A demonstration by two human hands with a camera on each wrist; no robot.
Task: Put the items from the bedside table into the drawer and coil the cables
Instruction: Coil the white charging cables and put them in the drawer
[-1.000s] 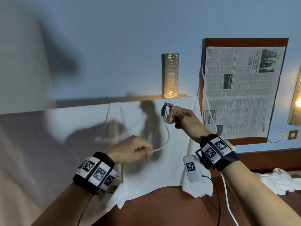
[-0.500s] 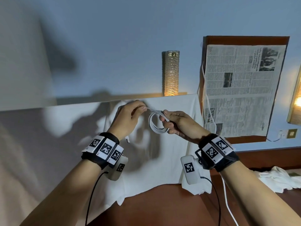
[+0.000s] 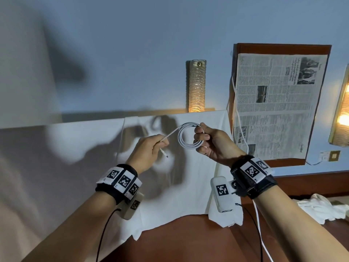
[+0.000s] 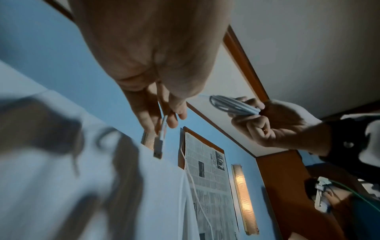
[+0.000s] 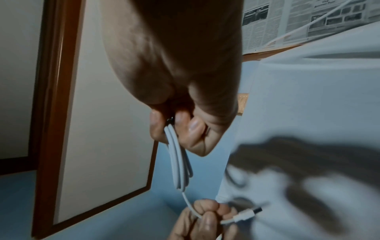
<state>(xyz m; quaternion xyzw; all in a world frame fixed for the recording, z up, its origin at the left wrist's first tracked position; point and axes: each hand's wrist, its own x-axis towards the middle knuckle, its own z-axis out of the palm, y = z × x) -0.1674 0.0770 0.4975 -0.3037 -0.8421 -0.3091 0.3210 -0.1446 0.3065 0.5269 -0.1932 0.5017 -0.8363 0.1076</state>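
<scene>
A white cable wound into a small coil [image 3: 188, 138] hangs in the air in front of a white sheet. My right hand [image 3: 202, 136] pinches the coil's right side between thumb and fingers. The cable's short free tail runs down-left to my left hand [image 3: 160, 146], which pinches it just behind the plug [image 3: 166, 155]. In the left wrist view the plug [image 4: 158, 148] sticks out below my left hand's fingers [image 4: 171, 120], and the coil [image 4: 234, 106] shows edge-on. The right wrist view shows the coil [image 5: 179, 164] hanging from my fingers [image 5: 193, 128].
The bedside table's wooden top [image 3: 283, 49], lined with newspaper [image 3: 273, 106], is at the right; a second white cable [image 3: 238, 118] hangs along its left edge. Wall lamps [image 3: 196, 86] glow. A white sheet [image 3: 170, 176] is ahead, a crumpled cloth [image 3: 321, 207] lower right.
My left hand rose to the coil, laying on a loop, then dropped back down-left with the tail. The coil is fuller and the free tail much shorter.
</scene>
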